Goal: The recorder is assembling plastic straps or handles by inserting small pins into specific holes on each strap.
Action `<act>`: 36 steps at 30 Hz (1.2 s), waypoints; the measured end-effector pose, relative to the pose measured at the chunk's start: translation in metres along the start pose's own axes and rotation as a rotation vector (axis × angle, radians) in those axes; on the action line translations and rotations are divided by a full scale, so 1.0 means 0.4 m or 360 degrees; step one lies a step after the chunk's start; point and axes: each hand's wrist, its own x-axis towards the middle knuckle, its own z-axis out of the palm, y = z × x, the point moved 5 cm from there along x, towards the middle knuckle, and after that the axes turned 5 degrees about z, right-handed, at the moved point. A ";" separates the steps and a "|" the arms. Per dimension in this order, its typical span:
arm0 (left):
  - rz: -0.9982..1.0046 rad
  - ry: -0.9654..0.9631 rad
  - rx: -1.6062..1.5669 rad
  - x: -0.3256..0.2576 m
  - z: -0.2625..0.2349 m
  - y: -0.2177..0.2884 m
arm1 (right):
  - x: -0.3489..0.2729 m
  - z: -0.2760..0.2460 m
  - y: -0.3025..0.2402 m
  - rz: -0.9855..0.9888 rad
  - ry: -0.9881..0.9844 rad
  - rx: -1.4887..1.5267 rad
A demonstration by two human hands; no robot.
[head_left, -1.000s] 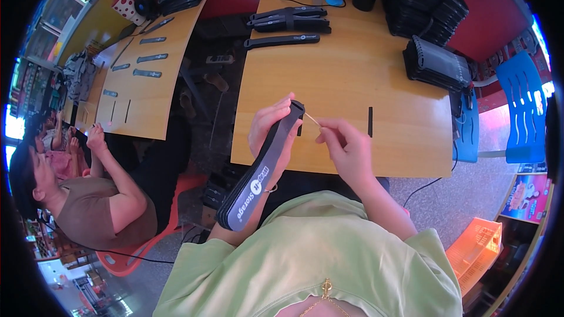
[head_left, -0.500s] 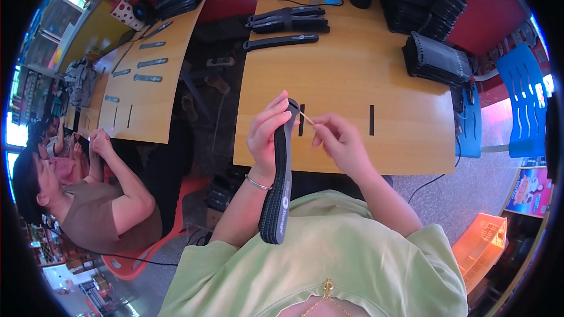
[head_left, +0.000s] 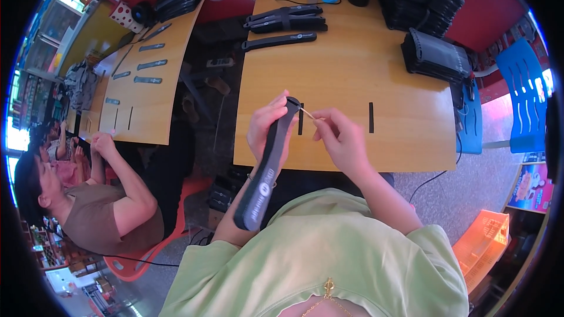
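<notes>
**Long dark strap and a thin pale sliver: grip high, pinch lightly**

Your left hand [head_left: 265, 126] is closing around the upper end of the long dark strap [head_left: 265, 167], fingers wrapped over it just below its rounded tip. Your right hand [head_left: 339, 138] is pinching a thin pale sliver [head_left: 308, 113] between thumb and fingertip, and the sliver's far end is meeting the strap's tip at about 10 o'clock from that hand.

The strap is hanging from your left grip toward 6 o'clock, down over the bench [head_left: 352, 76] edge to your chest. It is keeping a fairly straight line, so it looks semi-stiff yet bendable, light, and unlikely to slip; taking it near the top end is giving you the best control of the tip. The sliver looks slight and easy to bend or drop, so a gentle fingertip pinch suits it.

Outward at 12 o'clock, more dark straps [head_left: 282, 20] are lying on the bench; at 2 o'clock, a stack of black pouches [head_left: 435, 56].
</notes>
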 end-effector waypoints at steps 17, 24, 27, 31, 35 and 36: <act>-0.0121 0.0027 -0.0135 0.002 -0.005 -0.033 | 0.020 0.042 0.009 0.0527 -0.0201 0.0511; -0.0236 -0.0030 -0.0401 -0.010 0.019 -0.022 | 0.037 0.047 0.014 0.0724 -0.0257 0.0914; -0.0642 0.0005 -0.0727 -0.024 0.021 -0.051 | 0.040 0.037 0.011 0.0493 -0.0229 0.0532; -0.0948 0.0016 -0.0938 -0.017 0.006 -0.066 | 0.045 0.024 -0.001 0.0385 -0.0208 0.0383; -0.1317 0.0108 -0.1227 -0.008 0.014 -0.080 | 0.048 0.028 -0.013 0.0318 -0.0196 0.0364; -0.1431 0.0201 -0.1255 -0.012 0.019 -0.084 | 0.048 0.029 -0.013 0.0315 -0.0198 0.0365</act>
